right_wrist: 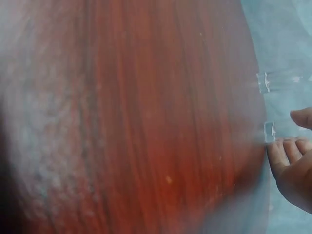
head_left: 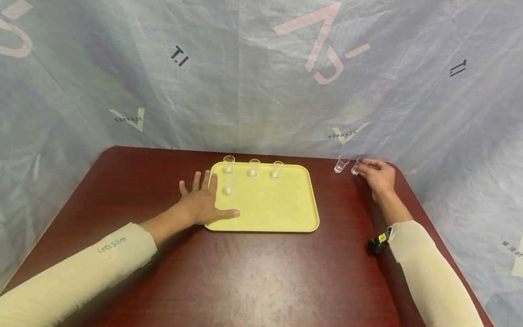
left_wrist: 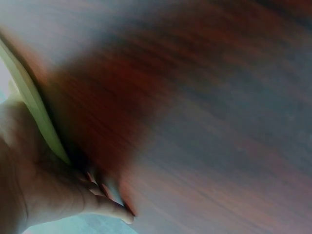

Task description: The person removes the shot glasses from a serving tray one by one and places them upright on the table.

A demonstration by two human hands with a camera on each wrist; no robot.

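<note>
Your left hand [head_left: 200,203] spreads over the tray's [head_left: 274,204] edge; your right hand [head_left: 380,178] pinches a likely light, slick glass [head_left: 359,162], safest mid-wall.

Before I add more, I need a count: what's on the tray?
Four glasses stand on the tray. The left hand overlaps its left edge; the surface beneath that hand is hidden.

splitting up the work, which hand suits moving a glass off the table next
Likely the right hand: it is at the rightmost glass, while the left hand is spread at the left edge of the yellow tray.
</note>
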